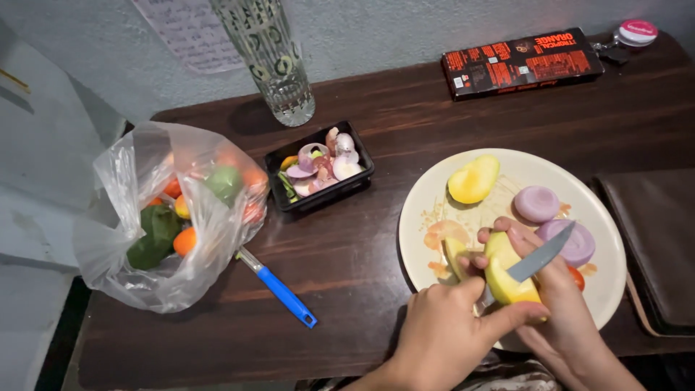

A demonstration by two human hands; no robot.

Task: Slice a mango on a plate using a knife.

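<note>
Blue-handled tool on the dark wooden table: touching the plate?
No, the blue-handled tool lies apart from the cream round plate, its far end tucked under the clear plastic bag.

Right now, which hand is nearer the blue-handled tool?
Left. The left hand is just right of the blue-handled tool; the right hand lies beyond it, farther right, cupping the yellow piece under the knife.

A dark wooden bench (376,239) carries everything. At its centre-right sits a cream plate (434,210). At ten o'clock from the plate stands a black tray (318,199) of peelings, with a clear glass bottle (279,72) at twelve o'clock from it. At nine o'clock lies a clear plastic bag (166,217) of vegetables, a blue-handled tool (282,293) touching it. A flat black-and-orange box (521,61) lies at one o'clock, a brown mat (655,239) at three.
</note>
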